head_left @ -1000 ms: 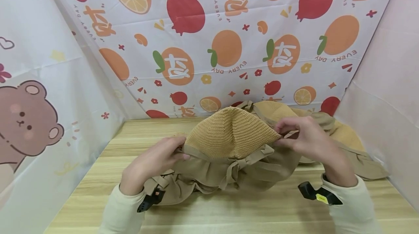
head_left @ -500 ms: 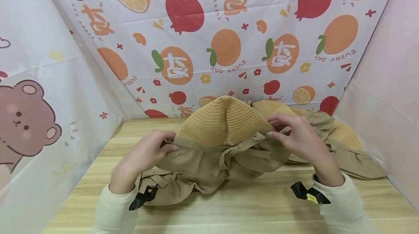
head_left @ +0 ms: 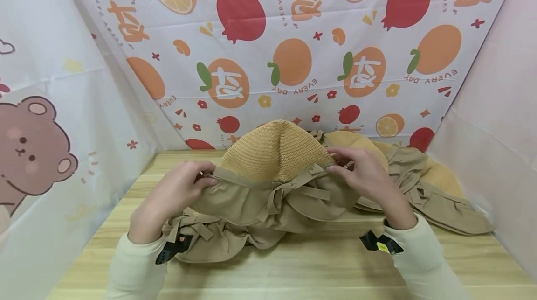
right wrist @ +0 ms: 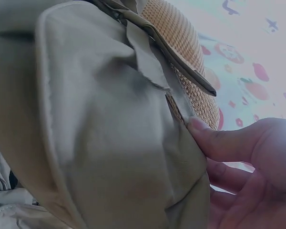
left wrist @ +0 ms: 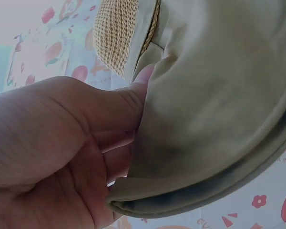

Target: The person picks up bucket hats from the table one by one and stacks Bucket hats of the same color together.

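Observation:
A hat with a yellow knitted crown (head_left: 277,150), a khaki cloth brim (head_left: 235,199) and a bow (head_left: 278,192) at its front is held up by both hands. My left hand (head_left: 172,195) pinches its left side where brim and crown meet; in the left wrist view the thumb of that hand (left wrist: 62,143) lies on the brim cloth (left wrist: 205,95). On the opposite side my right hand (head_left: 371,178) pinches the same seam, and the right wrist view shows this hand (right wrist: 257,167) with its thumb beside the knitted crown (right wrist: 181,43).
Another khaki hat (head_left: 222,241) lies on the wooden table (head_left: 319,267), partly under the held one. More hats with yellow crowns (head_left: 440,176) and khaki brims (head_left: 453,206) lie at the right. Printed cloth (head_left: 256,24) hangs behind, with plainer cloth at both sides.
Both hands have moved left with the hat and raised it somewhat. More of the lower hat and of the hats at the right shows now.

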Tool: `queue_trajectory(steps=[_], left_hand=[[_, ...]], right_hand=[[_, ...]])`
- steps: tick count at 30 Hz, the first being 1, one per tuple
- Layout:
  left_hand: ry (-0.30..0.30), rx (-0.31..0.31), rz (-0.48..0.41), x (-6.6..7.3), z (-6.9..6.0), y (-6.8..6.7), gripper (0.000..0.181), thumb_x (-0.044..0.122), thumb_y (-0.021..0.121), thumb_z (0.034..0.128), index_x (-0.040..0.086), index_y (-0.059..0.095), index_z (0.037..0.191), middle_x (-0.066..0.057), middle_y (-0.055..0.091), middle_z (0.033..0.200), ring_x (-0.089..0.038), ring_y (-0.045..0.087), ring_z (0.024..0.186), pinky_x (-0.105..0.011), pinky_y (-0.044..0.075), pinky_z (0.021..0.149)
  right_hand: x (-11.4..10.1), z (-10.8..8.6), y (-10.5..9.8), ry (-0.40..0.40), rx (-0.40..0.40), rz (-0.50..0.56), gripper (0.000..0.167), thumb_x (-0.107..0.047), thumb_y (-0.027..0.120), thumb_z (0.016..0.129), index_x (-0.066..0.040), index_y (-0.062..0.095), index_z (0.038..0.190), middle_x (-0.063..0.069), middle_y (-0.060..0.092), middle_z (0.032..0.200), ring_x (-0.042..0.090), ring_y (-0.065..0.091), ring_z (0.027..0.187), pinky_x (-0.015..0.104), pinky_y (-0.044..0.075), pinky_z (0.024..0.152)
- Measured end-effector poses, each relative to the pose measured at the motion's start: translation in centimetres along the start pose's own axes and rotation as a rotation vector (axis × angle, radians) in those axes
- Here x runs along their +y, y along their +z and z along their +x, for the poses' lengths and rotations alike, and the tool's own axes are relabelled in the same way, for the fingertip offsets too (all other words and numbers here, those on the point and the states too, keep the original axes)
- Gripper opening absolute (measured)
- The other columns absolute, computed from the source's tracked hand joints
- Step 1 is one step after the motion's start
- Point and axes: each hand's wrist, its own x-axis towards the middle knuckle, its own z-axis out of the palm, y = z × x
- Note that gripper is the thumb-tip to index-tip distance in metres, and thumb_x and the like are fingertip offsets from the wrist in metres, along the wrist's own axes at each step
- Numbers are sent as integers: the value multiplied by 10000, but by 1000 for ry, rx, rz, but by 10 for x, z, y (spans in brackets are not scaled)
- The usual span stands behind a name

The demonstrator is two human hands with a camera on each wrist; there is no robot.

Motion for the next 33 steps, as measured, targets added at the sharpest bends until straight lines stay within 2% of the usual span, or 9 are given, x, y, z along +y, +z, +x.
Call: queue_trajectory(steps=[5,9,18,24,30,33], left_hand=[[12,-2,4,-3,2,-3,140,19,754,903,140,714,846,52,635,760,-89,492,668,-229,406,614],[20,-15,12,-4,3,-4,165,16,753,903,149,696,822,58,612,736,-84,483,657,-224,404,607],[38,-37,18,-9,7,-5,192,26,746,913,167,672,807,70,577,711,-71,457,640,-222,380,592],[30,-43,33,-17,6,-8,157,42,751,913,168,704,830,74,610,731,-66,472,652,-229,390,602],[47,1,66,-28,3,-12,113,49,793,873,140,735,909,67,661,757,-65,525,676,-241,427,617],[61,41,72,-38,0,-15,194,34,814,848,91,743,1020,32,721,801,-78,607,702,-261,483,623]], right_hand=[[-1,4,2,7,-34,-3,376,-36,784,892,-24,710,1260,96,777,956,203,705,867,348,606,759],[1,5,4,-1,-48,3,359,-43,775,903,-14,707,1254,91,770,934,183,699,849,334,600,755],[8,5,11,-19,-50,5,381,-29,774,898,-4,703,1272,113,782,941,201,726,841,360,614,752],[6,12,17,-4,-76,-12,371,-68,786,899,-53,719,1263,89,771,911,149,679,778,293,565,702],[-2,25,26,58,-113,-1,405,-121,772,925,-68,687,1317,100,781,962,155,678,801,307,543,725],[-6,35,33,80,-135,4,404,-154,765,938,-101,684,1329,98,785,995,181,690,837,333,551,748]])
